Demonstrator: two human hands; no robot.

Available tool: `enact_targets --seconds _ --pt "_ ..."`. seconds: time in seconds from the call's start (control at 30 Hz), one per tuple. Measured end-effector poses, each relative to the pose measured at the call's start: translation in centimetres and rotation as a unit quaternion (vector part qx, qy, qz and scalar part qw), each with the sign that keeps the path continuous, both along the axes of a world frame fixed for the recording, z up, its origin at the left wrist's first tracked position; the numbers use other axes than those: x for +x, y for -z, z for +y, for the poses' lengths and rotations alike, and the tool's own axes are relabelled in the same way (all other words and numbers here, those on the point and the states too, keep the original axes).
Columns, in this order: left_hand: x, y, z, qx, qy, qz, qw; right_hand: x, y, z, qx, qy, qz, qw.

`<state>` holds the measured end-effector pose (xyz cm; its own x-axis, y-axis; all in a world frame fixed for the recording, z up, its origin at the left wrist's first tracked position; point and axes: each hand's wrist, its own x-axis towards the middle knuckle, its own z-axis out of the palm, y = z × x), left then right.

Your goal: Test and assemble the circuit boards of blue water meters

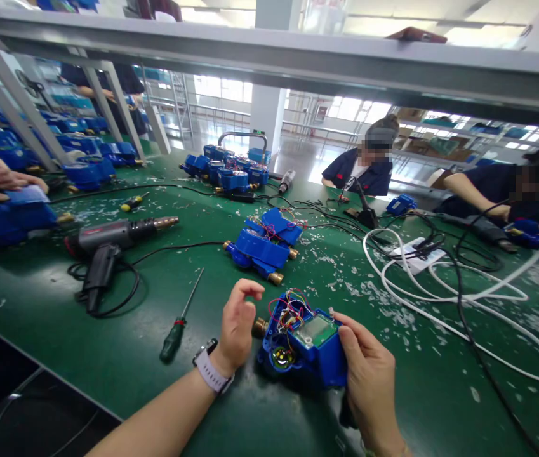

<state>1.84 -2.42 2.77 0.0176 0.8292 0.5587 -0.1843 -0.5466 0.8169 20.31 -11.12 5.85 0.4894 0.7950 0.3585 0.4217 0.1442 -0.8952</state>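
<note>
An opened blue water meter lies in front of me. Its circuit board with a small display faces up, and thin coloured wires loop out of the housing. My right hand grips the meter's right side, thumb and index finger at the upper corner beside a small metal piece. My left hand, a watch on its wrist, is raised beside the brass pipe end. Its fingers are loosely bent and apart, with nothing visible in them. A second blue meter with loose wires sits just beyond.
Left of me lie a green-handled screwdriver and a heat gun. A white cable coils at right. More meters stand behind, under a metal shelf. A co-worker's hands touch a meter at far left; other people sit opposite.
</note>
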Motion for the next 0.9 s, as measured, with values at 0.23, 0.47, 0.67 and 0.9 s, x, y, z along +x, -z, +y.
enact_targets --seconds 0.23,0.47,0.67,0.9 --pt "-0.4 -1.7 -0.9 0.262 0.059 0.207 0.941 -0.1 0.5 -0.5 0.029 0.007 -0.01 0.999" --pt "-0.2 -2.1 -0.6 0.148 0.039 0.197 0.968 0.7 1.4 -2.1 0.115 -0.074 -0.106 0.985" --pt "0.0 -1.6 -0.7 0.123 0.058 0.199 0.971 1.0 0.3 -2.3 0.123 -0.176 -0.242 0.946" --pt "0.1 -1.3 -1.0 0.102 0.033 0.183 0.977 1.4 0.7 -2.5 0.106 -0.173 -0.23 0.952"
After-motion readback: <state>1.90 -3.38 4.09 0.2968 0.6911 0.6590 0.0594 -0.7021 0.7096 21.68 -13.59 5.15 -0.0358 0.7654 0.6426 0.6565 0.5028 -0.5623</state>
